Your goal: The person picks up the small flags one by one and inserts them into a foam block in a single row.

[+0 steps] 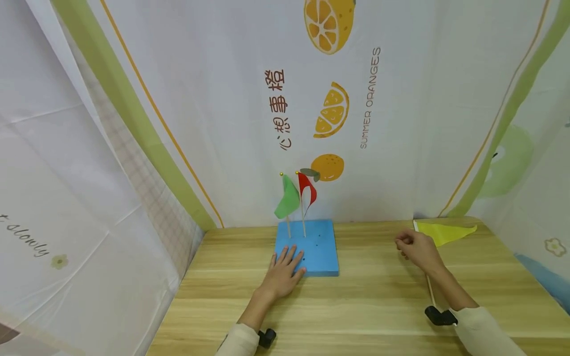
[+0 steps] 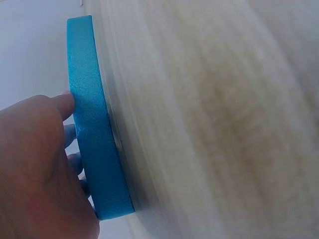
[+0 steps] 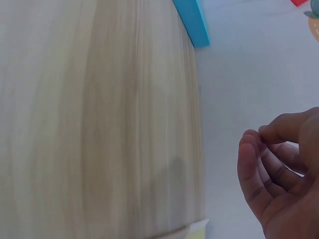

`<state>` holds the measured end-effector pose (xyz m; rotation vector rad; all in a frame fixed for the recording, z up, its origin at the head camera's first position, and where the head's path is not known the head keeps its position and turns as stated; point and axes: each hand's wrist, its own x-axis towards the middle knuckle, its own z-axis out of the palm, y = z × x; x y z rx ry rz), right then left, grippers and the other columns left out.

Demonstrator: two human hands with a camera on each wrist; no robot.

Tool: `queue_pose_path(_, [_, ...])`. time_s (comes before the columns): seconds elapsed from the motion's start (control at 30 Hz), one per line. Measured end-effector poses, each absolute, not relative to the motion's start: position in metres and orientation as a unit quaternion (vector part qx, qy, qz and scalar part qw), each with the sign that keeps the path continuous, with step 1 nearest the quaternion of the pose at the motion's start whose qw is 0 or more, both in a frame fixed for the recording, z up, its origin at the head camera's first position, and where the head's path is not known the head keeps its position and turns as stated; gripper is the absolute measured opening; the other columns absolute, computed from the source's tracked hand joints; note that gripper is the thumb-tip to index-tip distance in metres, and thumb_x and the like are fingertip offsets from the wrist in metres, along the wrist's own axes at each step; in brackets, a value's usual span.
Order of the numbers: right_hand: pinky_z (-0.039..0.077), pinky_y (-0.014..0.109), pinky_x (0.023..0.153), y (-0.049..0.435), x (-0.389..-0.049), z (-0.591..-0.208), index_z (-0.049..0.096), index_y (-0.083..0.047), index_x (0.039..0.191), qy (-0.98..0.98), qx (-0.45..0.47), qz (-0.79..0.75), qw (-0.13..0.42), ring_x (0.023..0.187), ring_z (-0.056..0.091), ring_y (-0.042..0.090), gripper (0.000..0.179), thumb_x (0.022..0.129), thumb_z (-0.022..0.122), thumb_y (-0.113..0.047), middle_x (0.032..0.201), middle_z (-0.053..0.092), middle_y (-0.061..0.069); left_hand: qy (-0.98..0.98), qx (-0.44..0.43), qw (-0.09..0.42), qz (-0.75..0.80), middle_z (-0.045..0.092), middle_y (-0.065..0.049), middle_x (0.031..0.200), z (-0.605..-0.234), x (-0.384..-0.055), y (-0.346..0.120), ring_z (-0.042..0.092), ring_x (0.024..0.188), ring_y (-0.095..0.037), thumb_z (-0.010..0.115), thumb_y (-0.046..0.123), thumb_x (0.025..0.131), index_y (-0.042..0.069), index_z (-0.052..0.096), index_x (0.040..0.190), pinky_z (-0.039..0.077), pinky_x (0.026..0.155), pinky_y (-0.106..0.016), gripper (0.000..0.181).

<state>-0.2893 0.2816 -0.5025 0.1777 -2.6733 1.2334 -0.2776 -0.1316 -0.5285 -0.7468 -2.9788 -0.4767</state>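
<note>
A light blue foam board (image 1: 327, 252) lies near the table's back edge. My left hand (image 1: 281, 279) rests on its front left part with fingers spread. The left wrist view shows the thumb at the top of the board's side (image 2: 94, 119). A green flag (image 1: 289, 198) and a red and white flag (image 1: 307, 190) stand upright in the board on thin sticks. My right hand (image 1: 418, 249) hovers over a yellow flag (image 1: 445, 232) lying on the table, its stick partly hidden. In the right wrist view the loosely curled fingers (image 3: 249, 164) hold nothing visible.
Small dark holes dot the board's top. The wooden table (image 1: 369, 306) runs back to a white curtain (image 1: 222, 123) printed with oranges, and more cloth hangs at both sides. Black wrist devices (image 1: 441, 316) sit at both sleeves.
</note>
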Motion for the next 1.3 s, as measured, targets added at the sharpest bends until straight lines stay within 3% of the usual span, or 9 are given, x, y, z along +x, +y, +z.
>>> queue_pose_path(0.27, [0.051,0.024,0.053,0.303,-0.277,-0.506,0.066,0.003,0.112,-0.920,0.036,0.379,0.089,0.068,0.064,0.016,0.029,0.100,0.057,-0.021,0.090,0.071,0.013,-0.959,-0.236,0.018,-0.154,0.019,-0.010,0.164,-0.529,-0.277,-0.132,0.015,0.152,-0.036,0.038,0.046,0.105,0.018,0.030,0.156,0.010,0.120,-0.064,0.059])
queue_pose_path(0.43, [0.048,0.026,0.054,0.317,-0.270,-0.510,0.068,0.003,0.104,-0.935,0.026,0.342,0.090,0.068,0.060,0.013,0.027,0.098,0.059,-0.022,0.085,0.070,0.011,-0.959,-0.238,0.019,-0.154,0.020,-0.011,0.164,-0.530,-0.277,-0.131,0.016,0.152,-0.038,0.038,0.045,0.105,0.017,0.031,0.155,0.010,0.119,-0.065,0.058])
queue_pose_path(0.63, [0.047,0.029,0.059,0.329,-0.268,-0.513,0.068,0.003,0.098,-0.946,0.016,0.309,0.096,0.074,0.061,0.018,0.027,0.096,0.061,-0.023,0.089,0.070,0.014,-0.958,-0.241,0.026,-0.152,0.020,-0.011,0.164,-0.528,-0.279,-0.131,0.016,0.152,-0.037,0.037,0.046,0.105,0.018,0.031,0.155,0.011,0.119,-0.065,0.058])
queue_pose_path(0.93, [0.048,0.032,0.059,0.334,-0.264,-0.512,0.066,0.008,0.099,-0.956,0.010,0.290,0.029,0.076,0.062,0.022,0.042,0.097,0.060,-0.034,0.092,0.069,0.018,-0.962,-0.232,0.011,-0.143,0.019,-0.009,0.165,-0.527,-0.276,-0.131,0.015,0.152,-0.035,0.036,0.047,0.105,0.019,0.030,0.156,0.011,0.121,-0.062,0.059])
queue_pose_path(1.13, [0.038,0.028,0.048,0.334,-0.264,-0.520,0.061,-0.005,0.076,-0.951,-0.003,0.308,-0.029,0.053,0.044,0.014,0.038,0.097,0.058,-0.036,0.059,0.049,0.000,-0.963,-0.229,0.010,-0.139,0.018,-0.008,0.165,-0.528,-0.276,-0.132,0.014,0.153,-0.034,0.035,0.048,0.105,0.020,0.028,0.156,0.011,0.121,-0.062,0.059])
queue_pose_path(1.3, [0.038,0.028,0.045,0.334,-0.263,-0.524,0.058,-0.006,0.071,-0.950,-0.002,0.312,-0.020,0.049,0.044,0.013,0.035,0.096,0.060,-0.031,0.054,0.047,-0.002,-0.962,-0.233,0.010,-0.139,0.018,-0.008,0.165,-0.530,-0.278,-0.131,0.014,0.153,-0.035,0.035,0.049,0.105,0.021,0.028,0.156,0.011,0.121,-0.062,0.059])
